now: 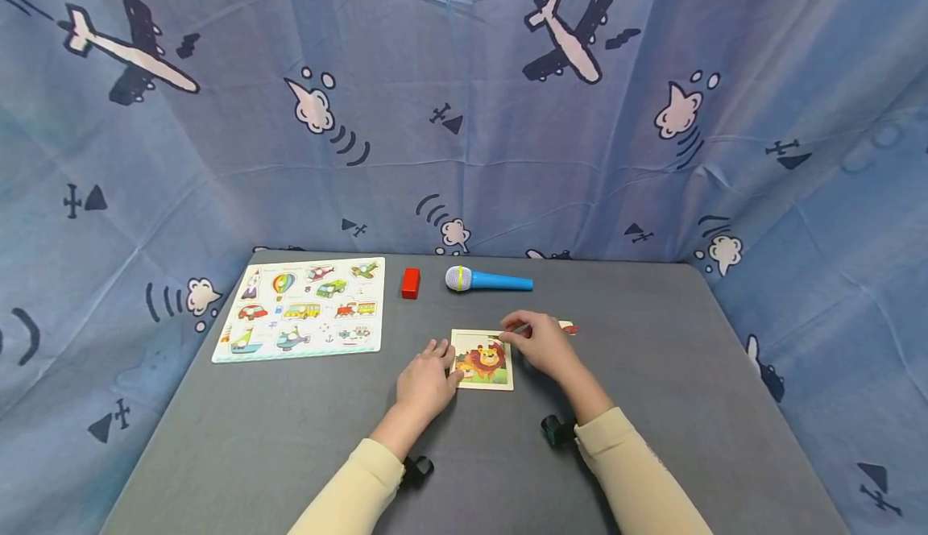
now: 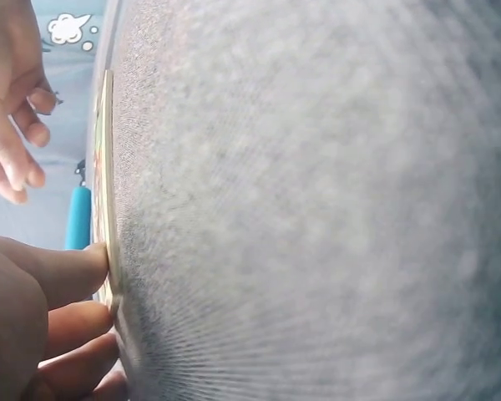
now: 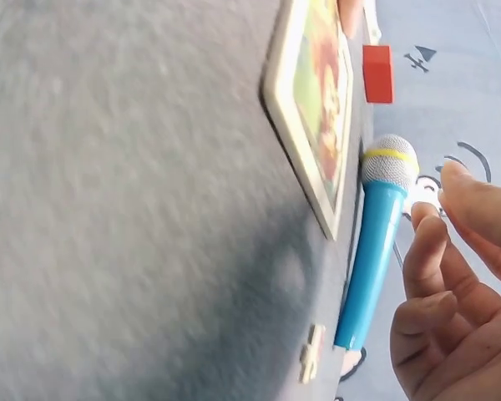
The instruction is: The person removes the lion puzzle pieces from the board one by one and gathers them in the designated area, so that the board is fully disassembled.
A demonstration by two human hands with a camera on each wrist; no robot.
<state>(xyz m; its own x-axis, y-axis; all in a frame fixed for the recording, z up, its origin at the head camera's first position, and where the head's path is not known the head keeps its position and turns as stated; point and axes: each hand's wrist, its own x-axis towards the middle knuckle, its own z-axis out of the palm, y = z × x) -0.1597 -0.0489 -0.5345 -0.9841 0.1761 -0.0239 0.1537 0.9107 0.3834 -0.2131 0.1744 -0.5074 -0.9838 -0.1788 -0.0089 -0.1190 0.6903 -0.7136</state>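
The lion puzzle [image 1: 484, 362], set in a pale wooden frame, lies flat on the grey worktop [image 1: 217, 454], between the person's hands. A blue cloth [image 1: 464, 76] printed with planes hangs behind. Left of the puzzle, well apart, lies a white vehicle board [image 1: 312, 327].

The left hand [image 1: 426, 378] rests at the frame's left edge, fingers extended and pressing it without clasping. The right hand [image 1: 542, 342] is above the far right corner, fingers loosely bent with nothing visible between them.

Beyond the puzzle lies a blue toy microphone [image 1: 493, 281]; left of its silver head is a red block [image 1: 410, 284]. The small loose piece [image 1: 569, 328], pale and red, is just beyond the right hand.

The step in hand looks like steadying the puzzle; the next move probably calls for keeping the frame still while the right fingers work.
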